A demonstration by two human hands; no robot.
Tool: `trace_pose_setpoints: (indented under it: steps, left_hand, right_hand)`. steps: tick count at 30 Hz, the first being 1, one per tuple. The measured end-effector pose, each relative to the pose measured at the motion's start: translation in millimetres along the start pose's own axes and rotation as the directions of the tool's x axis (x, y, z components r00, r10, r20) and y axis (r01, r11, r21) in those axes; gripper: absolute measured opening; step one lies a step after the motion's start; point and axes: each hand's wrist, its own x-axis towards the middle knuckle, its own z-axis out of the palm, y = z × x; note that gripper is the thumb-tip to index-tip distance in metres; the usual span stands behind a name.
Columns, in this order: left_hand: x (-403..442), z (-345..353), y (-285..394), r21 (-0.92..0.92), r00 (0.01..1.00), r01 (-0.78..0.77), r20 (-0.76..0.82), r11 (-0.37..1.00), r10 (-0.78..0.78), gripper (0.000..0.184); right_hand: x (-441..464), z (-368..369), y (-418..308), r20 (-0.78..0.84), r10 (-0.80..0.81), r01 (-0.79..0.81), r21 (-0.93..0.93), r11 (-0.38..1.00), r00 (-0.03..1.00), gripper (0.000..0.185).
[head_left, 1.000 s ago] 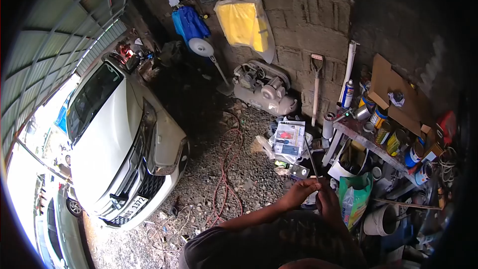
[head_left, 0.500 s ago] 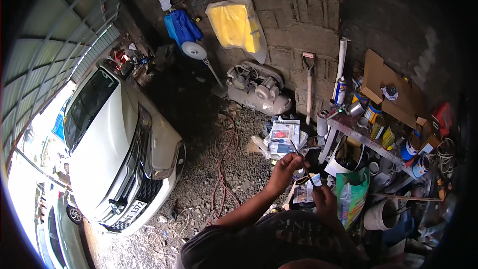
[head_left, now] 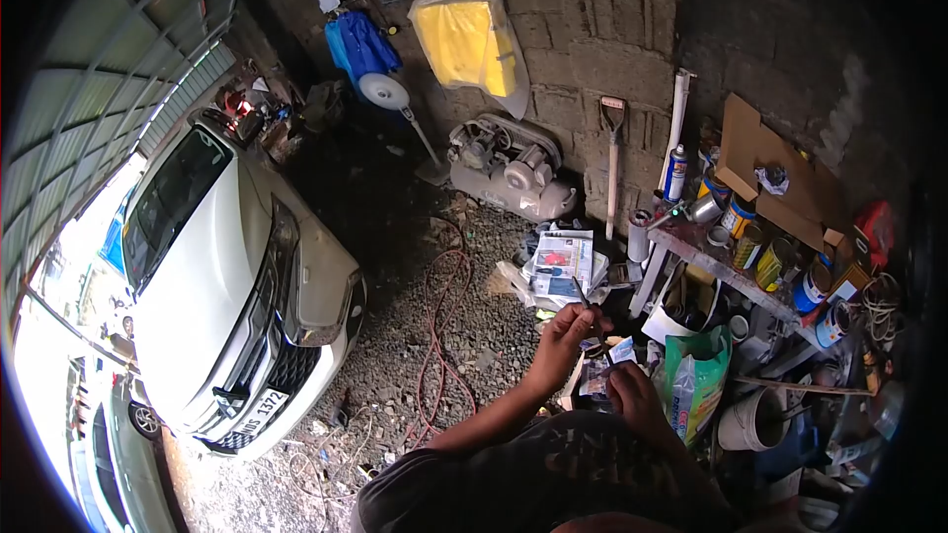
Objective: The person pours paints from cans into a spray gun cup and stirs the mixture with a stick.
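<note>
My left hand [head_left: 565, 338] is closed, pinching a thin dark rod [head_left: 580, 290] between thumb and fingers. The rod's narrow tip sticks up past my fingertips, and its lower part slants down toward my right hand [head_left: 635, 395]. There the fingers of my right hand are closed around the lower end. Its exact kind is too small to make out. Beyond my hands lies a stack of newspapers [head_left: 561, 266] on the gravel. A green and white plastic bag [head_left: 694, 375] stands close to my right hand.
On the right, a workbench [head_left: 726, 281] carries paint cans [head_left: 773, 266], a spray can [head_left: 674, 173] and cardboard [head_left: 765, 163]. An air compressor [head_left: 513, 173] and a shovel [head_left: 612, 168] stand by the wall. A red hose [head_left: 432, 331] crosses the gravel near a white car [head_left: 237, 276].
The rod has tilted slightly and its visible part looks shorter. My right hand has shifted a little up and left, nearer my left hand.
</note>
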Motion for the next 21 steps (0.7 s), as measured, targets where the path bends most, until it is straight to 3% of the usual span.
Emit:
trace_pose_setpoints:
  steps: [2, 4, 6, 9, 12, 14, 16, 17, 18, 21]
  left_hand:
    - [-5.3, 3.7, 5.1, 0.024, 1.0, -0.022, -0.006, 0.999, 0.022, 0.025]
    - [-8.6, 10.0, 12.9, -0.005, 0.998, 0.053, -0.014, 0.999, -0.054, 0.026]
    - [-9.6, 9.3, 11.7, -0.017, 0.996, 0.09, -0.026, 0.996, -0.09, 0.028]
    - [-9.8, -2.2, -1.6, -0.02, 0.996, 0.071, -0.048, 0.997, -0.072, 0.03]
    - [-11.6, -3.7, -3.9, -0.021, 0.994, 0.018, -0.103, 1.0, -0.02, 0.032]
    - [-12.4, -0.5, 3.9, 0.023, 0.984, -0.013, -0.18, 1.0, 0.017, 0.032]
    - [5.2, -44.4, 13.9, 0.257, 0.88, -0.289, -0.308, 0.922, 0.361, 0.032]
    - [20.3, -56.3, 51.5, 0.093, 0.775, -0.43, -0.473, 0.898, 0.42, 0.033]
    - [23.5, -73.7, 81.1, 0.174, 0.717, -0.506, -0.46, 0.845, 0.524, 0.033]
    - [25.0, -110.9, 139.4, 0.191, 0.654, -0.578, -0.472, 0.793, 0.59, 0.028]
  right_hand:
    - [0.9, -2.8, 11.4, 0.061, -0.084, 0.094, -0.179, 0.979, 0.995, 0.017]
    - [2.5, 0.1, 1.2, 0.051, -0.277, 0.275, -0.381, 0.883, 0.959, 0.02]
    - [7.7, 4.6, -13.0, 0.033, -0.576, 0.475, -0.605, 0.639, 0.817, 0.025]
    - [10.8, 4.7, -0.6, 0.108, -0.432, 0.434, -0.427, 0.793, 0.895, 0.025]
    - [14.2, 12.0, -3.4, 0.06, -0.569, 0.51, -0.527, 0.68, 0.82, 0.02]
    - [10.8, 13.7, -1.7, 0.066, -0.516, 0.471, -0.517, 0.714, 0.854, 0.015]
    - [2.2, 13.7, 5.9, 0.109, -0.488, 0.468, -0.519, 0.715, 0.866, 0.012]
    - [-1.6, 9.6, 14.0, 0.152, -0.49, 0.491, -0.522, 0.698, 0.858, 0.011]
    - [-1.3, 5.7, 18.3, 0.198, -0.493, 0.517, -0.525, 0.677, 0.847, 0.011]
    - [-6.8, -4.8, 2.3, 0.123, -0.42, 0.418, -0.523, 0.743, 0.899, 0.011]
